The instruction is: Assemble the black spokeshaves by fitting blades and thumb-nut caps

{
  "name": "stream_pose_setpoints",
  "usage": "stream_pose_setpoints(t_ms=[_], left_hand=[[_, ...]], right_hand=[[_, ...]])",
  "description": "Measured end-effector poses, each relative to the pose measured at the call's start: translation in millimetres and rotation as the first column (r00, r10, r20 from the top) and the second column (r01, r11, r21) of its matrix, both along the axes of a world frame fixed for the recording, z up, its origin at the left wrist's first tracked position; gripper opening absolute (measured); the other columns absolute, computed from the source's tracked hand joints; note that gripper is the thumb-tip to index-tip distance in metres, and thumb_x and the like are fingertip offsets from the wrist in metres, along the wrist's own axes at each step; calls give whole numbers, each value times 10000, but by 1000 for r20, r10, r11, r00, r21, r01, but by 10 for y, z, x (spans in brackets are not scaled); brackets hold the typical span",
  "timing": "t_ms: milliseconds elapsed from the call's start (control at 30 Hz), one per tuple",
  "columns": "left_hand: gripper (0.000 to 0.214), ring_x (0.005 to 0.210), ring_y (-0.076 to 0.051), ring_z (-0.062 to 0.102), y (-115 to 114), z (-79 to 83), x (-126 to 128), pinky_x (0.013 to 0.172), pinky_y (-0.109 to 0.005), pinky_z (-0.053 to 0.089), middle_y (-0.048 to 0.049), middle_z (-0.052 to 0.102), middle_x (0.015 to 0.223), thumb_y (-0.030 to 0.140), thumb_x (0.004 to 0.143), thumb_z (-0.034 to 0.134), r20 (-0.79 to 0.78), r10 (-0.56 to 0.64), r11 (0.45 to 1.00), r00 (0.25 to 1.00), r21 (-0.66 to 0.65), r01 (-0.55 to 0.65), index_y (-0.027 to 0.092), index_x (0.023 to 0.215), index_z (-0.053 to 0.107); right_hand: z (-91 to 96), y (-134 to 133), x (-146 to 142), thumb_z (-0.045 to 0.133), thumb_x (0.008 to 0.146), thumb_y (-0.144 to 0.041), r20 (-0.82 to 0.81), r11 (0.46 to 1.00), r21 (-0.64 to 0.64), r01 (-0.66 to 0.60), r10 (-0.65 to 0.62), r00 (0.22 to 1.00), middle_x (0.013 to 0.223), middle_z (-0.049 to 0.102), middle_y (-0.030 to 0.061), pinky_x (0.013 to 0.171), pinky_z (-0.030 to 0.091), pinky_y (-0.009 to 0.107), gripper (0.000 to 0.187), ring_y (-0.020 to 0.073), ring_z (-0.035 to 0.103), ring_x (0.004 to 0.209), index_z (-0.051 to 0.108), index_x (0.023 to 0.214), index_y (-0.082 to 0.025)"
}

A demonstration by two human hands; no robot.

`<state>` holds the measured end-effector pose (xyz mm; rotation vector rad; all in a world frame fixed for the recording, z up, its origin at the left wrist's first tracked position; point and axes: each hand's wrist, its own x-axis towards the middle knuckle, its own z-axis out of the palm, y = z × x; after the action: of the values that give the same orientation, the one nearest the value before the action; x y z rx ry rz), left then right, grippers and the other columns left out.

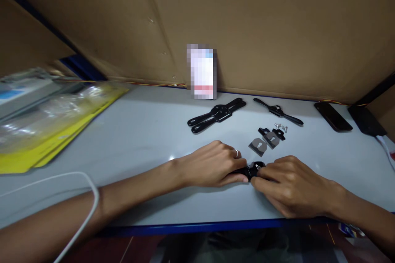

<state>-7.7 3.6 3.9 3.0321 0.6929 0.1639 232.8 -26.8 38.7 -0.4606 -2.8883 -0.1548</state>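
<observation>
Both my hands rest on the grey table (145, 131) near its front edge. My left hand (212, 164) and my right hand (286, 183) are closed round the two ends of a black spokeshave-like tool (253, 169), only its middle showing between them. A ring sits on my left hand. Just behind lie two small grey metal blades (264, 143), black clamp pieces (279, 133) and small silver screws (280, 126).
Two stacked black tools (216, 114) and a single one (278, 111) lie further back. A blurred card (202, 73) leans on the cardboard wall. Yellow plastic packaging (46, 127) fills the left. Two dark phone-like objects (333, 116) lie right. A white cable (88, 197) crosses my left forearm.
</observation>
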Motion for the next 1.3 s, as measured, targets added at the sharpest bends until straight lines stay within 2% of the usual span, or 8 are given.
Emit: stream_pose_setpoints(t_ms=[200,333,533,633,767,967,1167,1300], left_hand=[[534,532,-146,559,5,-2,6,484,-335,212,-16,614,655,544,1060,290,-7,9,1000,1000,25,-9,183,798,585],[536,538,-148,559,5,-10,6,488,-333,217,-16,621,665,548,1061,279,-5,6,1000,1000,18,-6,188,801,578],[541,530,-142,556,5,-14,11,480,-335,214,-16,621,659,548,1061,284,4,10,1000,1000,21,-10,184,800,588],[543,512,-137,539,6,-14,14,477,-334,215,-15,613,641,543,1062,286,16,9,1000,1000,28,-10,182,794,590],[536,533,-143,556,8,-14,11,479,-341,223,-19,626,664,547,1061,286,8,6,1000,1000,19,-7,186,810,593],[561,507,-135,525,2,-6,7,474,-339,226,-16,611,643,544,1066,268,24,1,1000,1000,30,-1,183,793,601],[544,518,-146,535,1,-1,12,476,-341,224,-20,618,651,541,1064,277,20,2,1000,1000,15,-2,186,806,599],[533,530,-149,549,0,6,12,484,-328,219,-22,629,670,541,1062,290,-9,9,1000,1000,8,-9,185,808,594]], right_hand=[[-39,74,23,425,887,-20,-33,991,113,74,-70,997,651,620,2,513,240,339,248,133,461,505,629,863,-157],[-22,41,9,438,905,-42,-20,999,42,23,-22,1000,773,675,11,515,255,335,227,126,518,557,631,895,-161],[7,35,12,432,891,-43,14,998,56,41,-42,999,617,591,-7,517,229,340,231,135,448,511,620,846,-170],[-20,76,29,431,880,-19,-5,991,101,82,-82,997,684,628,12,521,236,338,241,131,451,516,629,868,-156],[-13,49,21,427,899,-33,-9,1000,23,16,-15,1000,797,682,23,516,252,330,237,124,507,564,630,907,-155],[-11,41,29,433,905,-51,19,997,59,49,-50,999,616,597,-6,517,243,334,227,137,474,516,628,872,-162],[-1,45,25,437,889,-32,23,1000,15,23,-24,999,811,690,29,517,266,326,231,130,540,578,632,905,-155],[21,25,27,435,885,-50,33,1000,-11,6,-6,999,653,617,-4,507,249,329,225,135,500,533,625,863,-169]])
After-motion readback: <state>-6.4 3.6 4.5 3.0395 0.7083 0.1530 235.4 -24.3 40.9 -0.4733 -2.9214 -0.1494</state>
